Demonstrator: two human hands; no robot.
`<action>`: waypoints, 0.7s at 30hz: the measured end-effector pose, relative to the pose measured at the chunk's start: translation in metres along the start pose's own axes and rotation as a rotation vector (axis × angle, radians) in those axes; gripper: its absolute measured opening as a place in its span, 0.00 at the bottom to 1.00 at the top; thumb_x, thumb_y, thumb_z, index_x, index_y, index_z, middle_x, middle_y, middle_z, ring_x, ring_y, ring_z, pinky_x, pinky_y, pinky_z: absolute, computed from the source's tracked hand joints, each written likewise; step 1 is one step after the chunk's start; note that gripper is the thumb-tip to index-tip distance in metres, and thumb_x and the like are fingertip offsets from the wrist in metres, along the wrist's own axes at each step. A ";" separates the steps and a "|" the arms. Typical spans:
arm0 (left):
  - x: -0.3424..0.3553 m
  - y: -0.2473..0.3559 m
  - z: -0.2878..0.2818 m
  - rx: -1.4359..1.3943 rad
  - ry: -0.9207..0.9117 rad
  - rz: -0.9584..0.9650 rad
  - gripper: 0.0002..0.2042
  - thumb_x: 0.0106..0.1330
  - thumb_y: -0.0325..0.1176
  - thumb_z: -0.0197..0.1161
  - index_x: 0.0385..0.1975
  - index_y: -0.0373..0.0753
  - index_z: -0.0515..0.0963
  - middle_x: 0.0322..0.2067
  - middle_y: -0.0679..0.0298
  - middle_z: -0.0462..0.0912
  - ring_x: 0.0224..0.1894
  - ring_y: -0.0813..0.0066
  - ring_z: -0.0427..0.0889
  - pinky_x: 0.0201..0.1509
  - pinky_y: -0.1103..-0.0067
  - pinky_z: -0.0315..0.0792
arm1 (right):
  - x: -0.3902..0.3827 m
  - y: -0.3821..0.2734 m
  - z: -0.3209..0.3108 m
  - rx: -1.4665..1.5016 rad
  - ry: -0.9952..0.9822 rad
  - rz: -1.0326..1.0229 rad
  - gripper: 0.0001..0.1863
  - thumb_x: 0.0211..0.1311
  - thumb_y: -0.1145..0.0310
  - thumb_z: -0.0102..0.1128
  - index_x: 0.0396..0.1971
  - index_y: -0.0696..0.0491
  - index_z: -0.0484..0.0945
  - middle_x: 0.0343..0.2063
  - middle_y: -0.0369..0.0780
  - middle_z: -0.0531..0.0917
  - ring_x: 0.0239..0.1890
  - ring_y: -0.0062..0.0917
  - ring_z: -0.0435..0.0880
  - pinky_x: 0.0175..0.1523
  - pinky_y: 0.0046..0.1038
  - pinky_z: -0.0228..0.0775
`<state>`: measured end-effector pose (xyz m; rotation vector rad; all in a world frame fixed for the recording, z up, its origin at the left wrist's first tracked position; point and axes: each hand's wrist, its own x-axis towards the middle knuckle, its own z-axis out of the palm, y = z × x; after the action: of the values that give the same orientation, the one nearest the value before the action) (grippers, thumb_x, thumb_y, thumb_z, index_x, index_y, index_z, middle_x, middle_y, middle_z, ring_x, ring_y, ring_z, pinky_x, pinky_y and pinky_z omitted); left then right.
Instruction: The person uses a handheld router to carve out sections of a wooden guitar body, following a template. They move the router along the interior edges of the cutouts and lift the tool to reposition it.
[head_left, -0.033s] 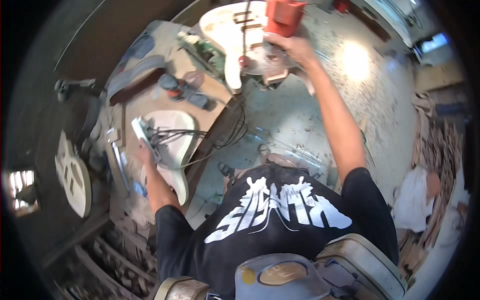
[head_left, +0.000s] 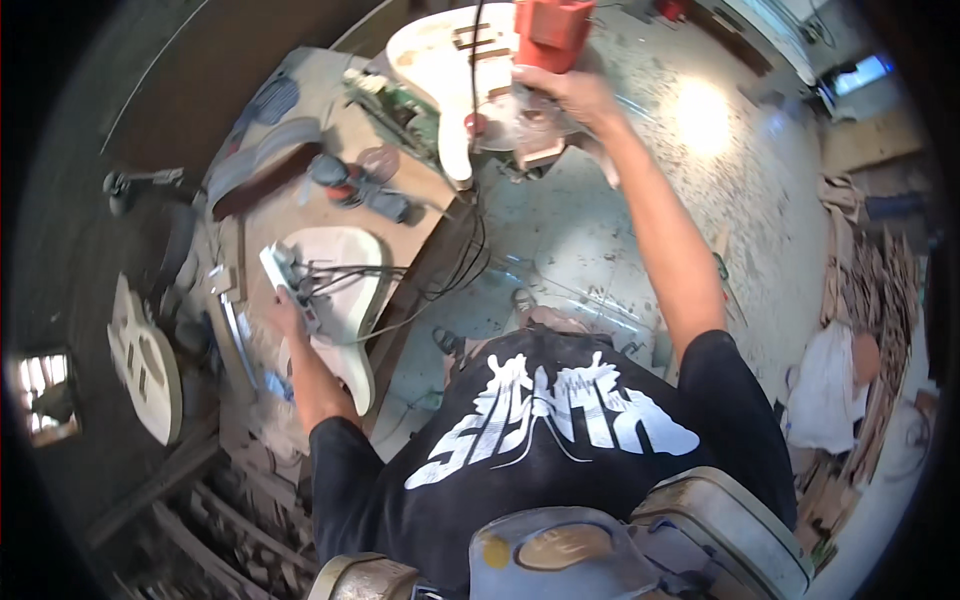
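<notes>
The power tool (head_left: 553, 35) is orange-red; the power strip (head_left: 274, 266) is white, the cables (head_left: 345, 267) black. The guitar bodies (head_left: 340, 244) are pale cream, the surface (head_left: 420, 180) tan. White print (head_left: 668, 434) marks the black T-shirt (head_left: 520, 492); dark specks dot the pale grey floor (head_left: 745, 175).

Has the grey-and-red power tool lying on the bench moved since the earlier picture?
No: against the bench, the power tool keeps its place; the whole scene merely shifted slightly left in view.
</notes>
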<state>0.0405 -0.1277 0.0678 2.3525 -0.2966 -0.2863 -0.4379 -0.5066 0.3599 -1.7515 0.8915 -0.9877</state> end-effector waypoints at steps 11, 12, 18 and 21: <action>-0.146 0.164 0.031 -0.111 0.071 0.748 0.24 0.68 0.33 0.67 0.63 0.33 0.74 0.62 0.47 0.76 0.64 0.49 0.74 0.69 0.62 0.67 | 0.005 0.019 -0.007 0.129 -0.050 -0.169 0.26 0.50 0.65 0.82 0.47 0.57 0.82 0.41 0.36 0.87 0.42 0.19 0.84 0.48 0.25 0.79; -0.171 0.195 0.033 -0.221 -0.024 0.757 0.24 0.68 0.31 0.68 0.63 0.33 0.74 0.63 0.48 0.76 0.65 0.51 0.74 0.71 0.64 0.66 | 0.007 0.022 -0.009 0.100 -0.075 -0.164 0.26 0.50 0.65 0.82 0.47 0.57 0.82 0.41 0.36 0.87 0.41 0.19 0.84 0.48 0.25 0.79; -0.249 0.316 0.056 -0.376 -0.146 1.043 0.29 0.64 0.33 0.72 0.65 0.35 0.73 0.63 0.49 0.77 0.66 0.54 0.76 0.70 0.64 0.68 | 0.011 0.018 -0.004 0.151 -0.091 -0.271 0.27 0.49 0.65 0.83 0.48 0.58 0.82 0.42 0.36 0.87 0.43 0.19 0.85 0.49 0.25 0.79; -0.269 0.351 0.066 -0.371 -0.244 0.991 0.32 0.63 0.35 0.74 0.67 0.36 0.72 0.62 0.49 0.78 0.65 0.54 0.77 0.70 0.65 0.69 | 0.015 0.020 -0.007 0.143 -0.119 -0.293 0.28 0.49 0.64 0.83 0.50 0.58 0.81 0.43 0.37 0.87 0.45 0.20 0.85 0.52 0.26 0.78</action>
<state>-0.2794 -0.3380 0.2985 1.5658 -1.3306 -0.1170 -0.4408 -0.5282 0.3469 -1.8283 0.4844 -1.0929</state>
